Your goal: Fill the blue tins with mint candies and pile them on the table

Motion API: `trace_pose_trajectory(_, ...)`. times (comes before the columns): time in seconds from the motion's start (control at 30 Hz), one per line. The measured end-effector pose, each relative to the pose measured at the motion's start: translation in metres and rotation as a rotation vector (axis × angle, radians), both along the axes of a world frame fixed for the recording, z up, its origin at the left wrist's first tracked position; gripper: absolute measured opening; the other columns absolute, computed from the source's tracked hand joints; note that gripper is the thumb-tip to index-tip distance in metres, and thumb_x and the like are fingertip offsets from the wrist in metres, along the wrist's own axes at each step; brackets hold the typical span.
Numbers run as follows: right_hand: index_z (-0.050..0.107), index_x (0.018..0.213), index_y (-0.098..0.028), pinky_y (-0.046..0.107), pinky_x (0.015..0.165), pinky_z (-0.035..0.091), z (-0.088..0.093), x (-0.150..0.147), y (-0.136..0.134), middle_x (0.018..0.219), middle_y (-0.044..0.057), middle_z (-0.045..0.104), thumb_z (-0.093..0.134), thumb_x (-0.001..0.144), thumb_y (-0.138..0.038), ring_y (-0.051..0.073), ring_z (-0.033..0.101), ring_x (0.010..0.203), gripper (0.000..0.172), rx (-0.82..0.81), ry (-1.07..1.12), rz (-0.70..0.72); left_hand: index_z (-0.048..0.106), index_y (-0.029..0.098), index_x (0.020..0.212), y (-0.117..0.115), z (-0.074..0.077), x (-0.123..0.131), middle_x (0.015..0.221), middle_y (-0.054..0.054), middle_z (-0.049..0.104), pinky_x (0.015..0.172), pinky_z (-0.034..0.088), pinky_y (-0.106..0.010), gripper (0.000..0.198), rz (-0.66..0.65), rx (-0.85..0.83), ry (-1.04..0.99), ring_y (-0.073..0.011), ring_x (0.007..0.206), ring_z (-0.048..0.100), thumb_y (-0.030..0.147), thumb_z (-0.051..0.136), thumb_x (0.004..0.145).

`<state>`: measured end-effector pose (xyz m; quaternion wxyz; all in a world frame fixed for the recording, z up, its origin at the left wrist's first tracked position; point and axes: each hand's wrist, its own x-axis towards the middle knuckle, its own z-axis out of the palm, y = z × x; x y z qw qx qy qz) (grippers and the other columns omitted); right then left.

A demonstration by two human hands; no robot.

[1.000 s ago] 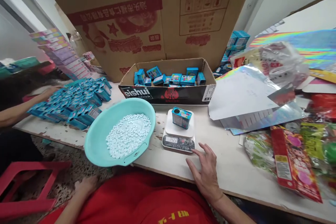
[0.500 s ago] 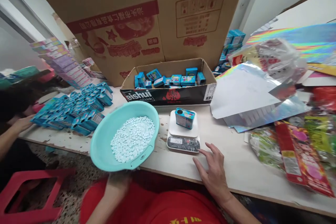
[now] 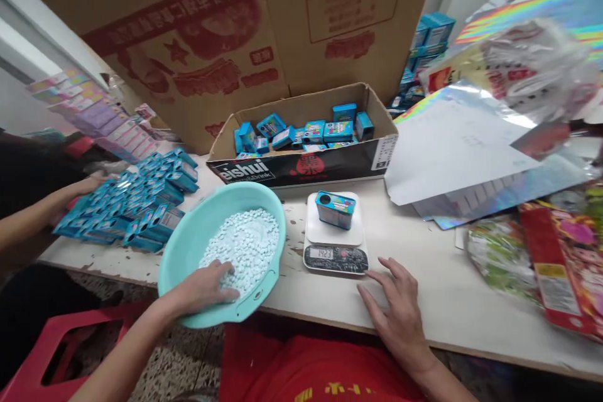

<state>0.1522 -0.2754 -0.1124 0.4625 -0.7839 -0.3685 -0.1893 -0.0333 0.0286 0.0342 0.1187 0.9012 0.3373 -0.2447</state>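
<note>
In the head view, a small blue printed rectangular carton (image 3: pixel 336 210) is sitting on the platform of a white kitchen scale (image 3: pixel 336 237) with a black control panel. Its long axis is running left to right across the platform, the right end angling slightly nearer the person. A narrow face is pointing up, showing a dark round opening near the left end, while a broad printed side is facing the person.

The right hand (image 3: pixel 400 311) is resting palm down on the white, chipped worktop (image 3: pixel 315 304), fingers spreading loosely, the index fingertip lying at the scale's near right corner; whether it is touching is unclear.

The left hand (image 3: pixel 205 292) is reaching into a round turquoise plastic bowl (image 3: pixel 181 264), its fingers bending into a heap of small pale tablets (image 3: pixel 252 242). The fingertips are partly hiding, so I cannot tell whether they are pinching any.

Behind the scale, an open cardboard box with a black front (image 3: pixel 306 166) is holding more blue cartons (image 3: pixel 314 132). At the left, a co-worker's hand (image 3: pixel 89 183) is lying beside tightly packed rows of blue cartons (image 3: pixel 127 201).
</note>
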Motion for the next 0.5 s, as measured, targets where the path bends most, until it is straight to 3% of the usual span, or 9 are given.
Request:
trace_pose_trajectory(0.13,0.059,0.101,-0.022,0.048,0.089,0.046,0.000,-0.002,-0.002,0.116,0.011,0.053,0.056,0.086,-0.029,0.028,0.049,0.113,0.016,0.021,0.063,0.013,0.061,0.019,0.083,-0.012,-0.003,0.008,0.086,-0.005,0.063,0.074,0.039,-0.028,0.022,-0.074,-0.171,-0.042,-0.0217,0.082,0.056,0.033,0.051,0.069)
trace_pose_trajectory(0.3,0.059,0.101,-0.022,0.046,0.088,0.048,0.017,0.017,0.002,0.111,0.010,0.056,0.056,0.087,-0.033,0.025,0.054,0.106,0.019,0.055,0.198,0.020,0.060,0.019,0.077,-0.021,-0.003,0.016,0.069,0.001,0.057,0.063,0.036,-0.024,0.016,0.033,-0.307,-0.146,-0.0166,0.070,0.051,0.025,0.051,0.066)
trace_pose_trajectory(0.37,0.056,0.110,-0.021,0.046,0.088,0.048,0.029,0.036,0.013,0.114,0.011,0.055,0.059,0.084,-0.036,0.026,0.053,0.109,0.030,0.115,0.236,0.000,0.061,0.019,0.078,-0.019,-0.002,0.016,0.065,0.002,0.056,0.058,0.035,-0.023,0.015,0.117,-0.429,-0.219,-0.0141,0.062,0.050,0.026,0.056,0.066)
trace_pose_trajectory(0.5,0.038,0.132,-0.018,0.046,0.089,0.048,0.048,0.073,0.054,0.127,0.016,0.048,0.070,0.072,-0.043,0.028,0.049,0.117,0.072,0.237,0.350,0.042,0.060,0.017,0.080,-0.013,0.006,0.005,0.058,0.004,0.052,0.049,0.035,-0.021,0.022,0.428,-0.684,-0.518,-0.0097,0.050,0.046,0.029,0.069,0.064)
